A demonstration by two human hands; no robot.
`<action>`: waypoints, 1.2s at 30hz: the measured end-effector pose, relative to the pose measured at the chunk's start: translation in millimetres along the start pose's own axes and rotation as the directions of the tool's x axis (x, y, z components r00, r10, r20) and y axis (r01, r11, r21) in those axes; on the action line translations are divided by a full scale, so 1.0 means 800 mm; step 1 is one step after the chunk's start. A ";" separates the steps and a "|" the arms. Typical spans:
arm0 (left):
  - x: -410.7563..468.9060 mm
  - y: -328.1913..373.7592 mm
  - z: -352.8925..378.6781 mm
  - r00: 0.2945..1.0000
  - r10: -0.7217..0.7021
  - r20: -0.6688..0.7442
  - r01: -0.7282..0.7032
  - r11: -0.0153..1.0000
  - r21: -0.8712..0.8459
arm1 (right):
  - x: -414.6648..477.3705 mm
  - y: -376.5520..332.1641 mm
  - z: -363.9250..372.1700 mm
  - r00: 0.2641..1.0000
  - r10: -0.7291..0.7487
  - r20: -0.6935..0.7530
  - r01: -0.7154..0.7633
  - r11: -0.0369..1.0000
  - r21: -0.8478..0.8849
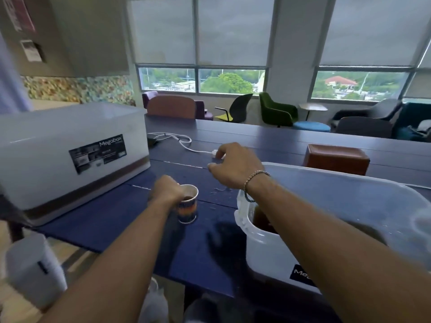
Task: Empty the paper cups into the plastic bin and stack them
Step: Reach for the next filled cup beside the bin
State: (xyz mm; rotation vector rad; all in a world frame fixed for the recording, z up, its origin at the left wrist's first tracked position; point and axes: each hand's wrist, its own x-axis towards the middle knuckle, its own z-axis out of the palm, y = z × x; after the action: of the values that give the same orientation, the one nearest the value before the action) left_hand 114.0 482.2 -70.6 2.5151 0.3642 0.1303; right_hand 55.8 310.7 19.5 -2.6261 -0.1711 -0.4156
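Head view: at the blue counter (256, 141) by the windows (203, 80), your left hand (166, 191) is gripping the paper cup (188, 206) while your right hand (235, 165) is hovering slack. The plastic bin (263, 248), cropped at the right, is perhaps holding brown liquid.

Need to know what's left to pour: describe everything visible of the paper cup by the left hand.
The paper cup is small, pale inside, with printed bands of blue, orange and dark on its wall. It stands upright on the dark blue table, mouth open, with dark brown liquid low inside. The left hand grips it from its left side. Nothing else touches it.
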 end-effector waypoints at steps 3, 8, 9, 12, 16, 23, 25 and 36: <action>0.004 -0.019 0.015 0.996 -0.094 0.000 0.094 0.996 -0.010 | 0.002 -0.003 0.004 1.000 -0.016 0.002 0.016 1.000 0.008; 0.012 -0.004 0.016 0.997 -0.077 0.016 0.078 0.995 -0.065 | 0.002 0.013 0.001 0.999 0.033 -0.006 -0.033 0.999 0.006; 0.011 0.005 0.012 0.997 -0.067 0.025 0.068 0.995 -0.078 | 0.002 0.016 0.000 0.999 0.045 -0.008 -0.045 0.999 0.013; 0.005 0.040 -0.009 1.000 0.023 0.019 -0.021 0.996 -0.082 | 0.003 0.024 -0.007 0.998 0.064 -0.024 -0.063 0.997 0.045; -0.017 0.104 -0.048 0.988 0.157 -0.009 -0.158 0.985 -0.064 | 0.003 0.032 -0.023 0.996 0.078 -0.050 -0.074 0.995 0.074; -0.064 0.210 -0.098 0.946 0.317 -0.070 -0.321 0.946 -0.046 | -0.013 0.061 -0.058 0.983 0.179 -0.046 -0.165 0.963 0.213; -0.078 0.238 -0.102 0.931 0.364 -0.038 -0.365 0.929 -0.053 | -0.022 0.072 -0.076 0.978 0.204 -0.035 -0.187 0.943 0.274; -0.160 0.344 -0.035 0.798 0.543 0.260 -0.485 0.836 -0.256 | -0.084 0.174 -0.150 0.951 0.285 -0.119 -0.156 0.777 0.610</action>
State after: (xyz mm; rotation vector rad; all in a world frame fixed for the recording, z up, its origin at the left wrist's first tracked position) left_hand 49.9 243.8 107.6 2.3373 -0.4630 -0.0404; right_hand -12.2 128.2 38.9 -1.9338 0.0741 -0.4586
